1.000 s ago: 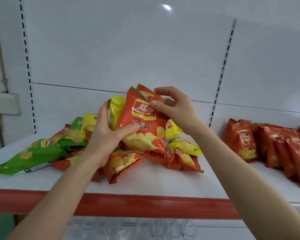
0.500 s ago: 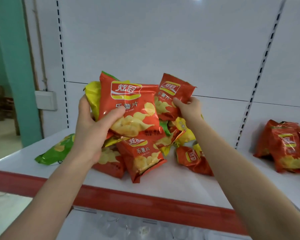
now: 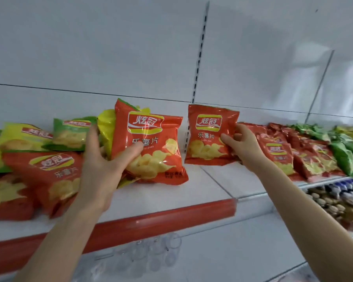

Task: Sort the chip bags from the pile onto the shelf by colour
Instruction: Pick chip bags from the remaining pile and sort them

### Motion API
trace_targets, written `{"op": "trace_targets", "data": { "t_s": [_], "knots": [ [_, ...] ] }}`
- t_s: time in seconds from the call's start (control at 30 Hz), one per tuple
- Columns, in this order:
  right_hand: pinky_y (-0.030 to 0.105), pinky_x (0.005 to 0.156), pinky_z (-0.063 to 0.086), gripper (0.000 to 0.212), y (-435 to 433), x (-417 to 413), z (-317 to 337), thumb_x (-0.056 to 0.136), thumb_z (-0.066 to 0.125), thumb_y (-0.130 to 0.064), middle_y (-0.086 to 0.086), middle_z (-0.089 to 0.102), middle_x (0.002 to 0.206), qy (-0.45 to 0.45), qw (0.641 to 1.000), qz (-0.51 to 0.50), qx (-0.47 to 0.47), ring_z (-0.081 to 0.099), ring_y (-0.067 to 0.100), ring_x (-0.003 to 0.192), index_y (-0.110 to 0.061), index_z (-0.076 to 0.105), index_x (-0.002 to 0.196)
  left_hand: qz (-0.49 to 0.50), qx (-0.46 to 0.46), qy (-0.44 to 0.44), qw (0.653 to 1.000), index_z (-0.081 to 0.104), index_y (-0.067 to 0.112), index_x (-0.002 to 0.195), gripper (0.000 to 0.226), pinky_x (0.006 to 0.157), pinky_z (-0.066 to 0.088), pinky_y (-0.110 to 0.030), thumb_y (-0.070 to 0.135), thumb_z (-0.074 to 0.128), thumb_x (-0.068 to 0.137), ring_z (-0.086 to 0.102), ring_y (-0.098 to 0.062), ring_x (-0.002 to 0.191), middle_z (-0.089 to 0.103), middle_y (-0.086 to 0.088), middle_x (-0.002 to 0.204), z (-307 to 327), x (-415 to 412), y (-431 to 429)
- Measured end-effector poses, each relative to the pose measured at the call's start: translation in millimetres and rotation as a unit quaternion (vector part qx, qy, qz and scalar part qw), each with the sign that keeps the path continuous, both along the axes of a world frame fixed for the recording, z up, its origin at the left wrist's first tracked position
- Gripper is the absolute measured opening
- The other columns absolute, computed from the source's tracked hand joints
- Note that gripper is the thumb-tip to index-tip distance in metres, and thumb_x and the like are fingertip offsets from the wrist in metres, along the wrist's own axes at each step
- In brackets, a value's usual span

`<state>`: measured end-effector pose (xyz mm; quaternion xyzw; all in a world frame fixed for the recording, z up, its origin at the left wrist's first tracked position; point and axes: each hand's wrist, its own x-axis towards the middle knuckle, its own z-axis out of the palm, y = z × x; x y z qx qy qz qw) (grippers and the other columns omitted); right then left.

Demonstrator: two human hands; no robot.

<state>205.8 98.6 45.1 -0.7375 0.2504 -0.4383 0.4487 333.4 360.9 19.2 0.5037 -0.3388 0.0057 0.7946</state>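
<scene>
Here, both hands are up at the shelf [image 3: 192, 190]. Our left hand [image 3: 102, 171] grips a bundle: thumb across the front of a red bag [image 3: 151, 147], fingers curled behind, with a yellow bag [image 3: 105, 127] and a sliver of green tucked at the back. The bundle's lower edge sits at the shelf board, just right of the pile [image 3: 39, 159]; we cannot tell if it touches. The pile lies at the left end, red, yellow and green bags overlapping, mixed.

Our right hand [image 3: 243, 145] pinches a second red bag [image 3: 210, 135] by its right edge, thumb on the front, fingers behind. We hold it upright, label facing us, between the bundle and the red row [image 3: 293, 151]. That row stands along the shelf to the right, just behind our right hand. Beyond it are green bags [image 3: 342, 153], then a yellow row [image 3: 351, 129], blurred. A red strip [image 3: 171, 218] runs along the shelf's front edge.
</scene>
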Motion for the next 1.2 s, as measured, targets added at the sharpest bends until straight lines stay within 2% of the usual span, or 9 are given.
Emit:
{"op": "trace_targets", "data": {
  "t_s": [0.13,0.27,0.37,0.5,0.67,0.73,0.83,0.93,1.2],
  "knots": [
    [0.035,0.086,0.051,0.056,-40.3,-41.0,-10.4,0.089,0.061,-0.019,0.006,0.053,0.126,0.091,0.987,-0.095,-0.096,0.057,0.024,0.109,-0.014,0.035,0.138,-0.024,0.011,0.0,1.0,0.048,0.025,0.124,0.075,0.072,0.058,-0.025,0.019,0.083,0.058,0.069,-0.008,0.089,0.072,0.015,0.096,-9.6,-17.0,-33.0],
    [0.029,0.09,0.043,0.059,-76.1,-39.1,-19.3,0.092,0.057,-0.017,0.008,0.046,0.138,0.133,0.977,-0.114,-0.123,0.048,0.024,0.123,-0.013,0.028,0.143,-0.005,0.005,-0.008,1.0,0.049,0.03,0.116,0.055,0.064,0.054,-0.017,0.01,0.075,0.072,0.067,0.002,0.082,0.07,0.022,0.089,-11.0,-20.9,-62.0],
    [0.037,0.105,0.034,0.062,-97.1,-24.0,-22.8,0.094,0.053,-0.014,0.012,0.036,0.145,0.162,0.969,-0.125,-0.141,0.037,0.027,0.132,-0.012,0.02,0.146,0.018,0.003,-0.004,1.0,0.049,0.034,0.108,0.048,0.062,0.055,-0.017,0.01,0.073,0.074,0.068,-0.002,0.084,0.07,0.012,0.097,-12.4,-23.7,-86.2],
    [0.041,0.108,0.028,0.063,-110.2,-9.6,-35.5,0.096,0.042,-0.007,0.012,0.016,0.153,0.196,0.943,-0.168,-0.21,0.023,0.03,0.138,-0.019,0.01,0.149,0.034,-0.008,-0.006,0.999,0.051,0.036,0.11,0.052,0.067,0.057,-0.023,0.019,0.074,0.066,0.068,-0.008,0.091,0.069,0.007,0.107,-15.0,-27.7,-108.3],
    [0.043,0.1,0.039,0.047,-116.5,-9.9,-57.9,0.089,0.053,-0.003,0.013,0.025,0.151,0.182,0.897,-0.129,-0.382,0.024,0.032,0.138,-0.02,0.049,0.133,0.055,-0.003,-0.005,0.998,0.051,0.038,0.106,0.052,0.065,0.057,-0.022,0.023,0.073,0.061,0.068,-0.008,0.092,0.068,0.009,0.106,-19.8,-32.7,-118.6],
    [0.045,0.101,0.04,0.04,-116.6,-9.3,-61.8,0.093,0.055,-0.022,0.014,0.029,0.15,0.202,0.875,-0.092,-0.43,0.023,0.032,0.139,-0.018,0.051,0.133,0.056,0.003,-0.008,0.998,0.051,0.038,0.106,0.051,0.063,0.057,-0.022,0.023,0.073,0.062,0.068,-0.006,0.091,0.068,0.011,0.105,-19.5,-35.5,-121.2],
    [0.033,0.113,0.019,0.067,-121.7,-4.1,-62.9,0.092,0.048,-0.047,0.006,0.006,0.157,0.321,0.848,-0.037,-0.42,0.001,0.021,0.145,-0.024,0.019,0.148,0.056,0.014,-0.013,0.998,0.051,0.037,0.108,0.053,0.07,0.058,-0.027,0.024,0.073,0.062,0.068,-0.01,0.095,0.068,0.008,0.108,-19.2,-37.3,-124.1],
    [0.031,0.115,0.008,0.08,-126.6,4.6,-63.9,0.091,0.051,-0.046,0.007,-0.007,0.157,0.344,0.854,-0.021,-0.39,-0.008,0.021,0.145,-0.021,0.002,0.15,0.057,0.022,-0.014,0.998,0.05,0.036,0.115,0.059,0.074,0.058,-0.031,0.026,0.074,0.061,0.067,-0.01,0.098,0.066,0.008,0.113,-18.7,-37.8,-125.0],
    [0.032,0.115,0.008,0.08,-124.1,3.2,-52.2,0.086,0.063,-0.038,0.008,0.002,0.157,0.313,0.886,0.001,-0.343,0.0,0.023,0.145,-0.022,0.016,0.149,0.023,0.02,-0.011,0.999,0.051,0.04,0.107,0.051,0.066,0.056,-0.024,0.007,0.073,0.073,0.069,-0.01,0.091,0.07,0.012,0.101,-20.5,-44.6,-122.5]
  ]
}}
